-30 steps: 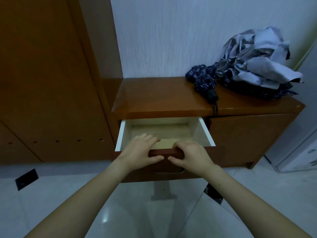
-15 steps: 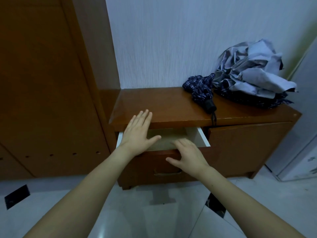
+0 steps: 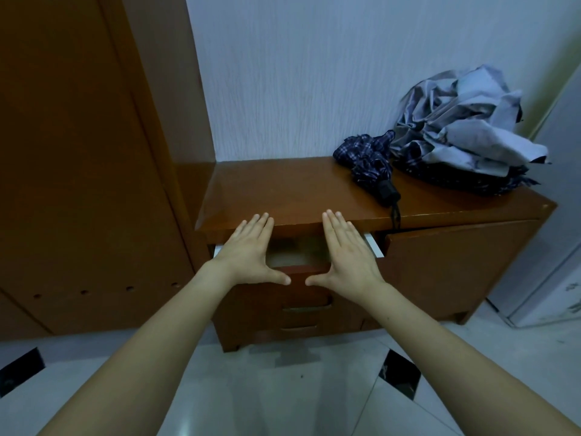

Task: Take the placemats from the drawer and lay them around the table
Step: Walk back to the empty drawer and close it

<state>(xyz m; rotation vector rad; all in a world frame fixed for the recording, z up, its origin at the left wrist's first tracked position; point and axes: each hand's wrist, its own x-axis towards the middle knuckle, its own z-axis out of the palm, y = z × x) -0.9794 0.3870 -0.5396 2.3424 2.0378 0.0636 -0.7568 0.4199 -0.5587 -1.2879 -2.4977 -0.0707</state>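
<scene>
I see no placemats in the little that shows of the half-open drawer [image 3: 295, 258], and judging them light and floppy I'd lift them by an edge; my left hand [image 3: 251, 250] and right hand [image 3: 345, 256] are flat, grip empty, folded umbrella [image 3: 371, 165] and bundled cloth [image 3: 465, 133] well aside on the worktop [image 3: 283, 193].

**Both hands flat, palms down**

Two bare forearms reach forward from the lower corners and draw toward each other. The left hand [image 3: 250, 250] and the right hand [image 3: 349, 251] lie side by side, apart. Their fingers [image 3: 262, 223] are straight and close together, pointing away. Both thumbs are spread inward, tips nearly meeting. Neither hand holds anything.
</scene>
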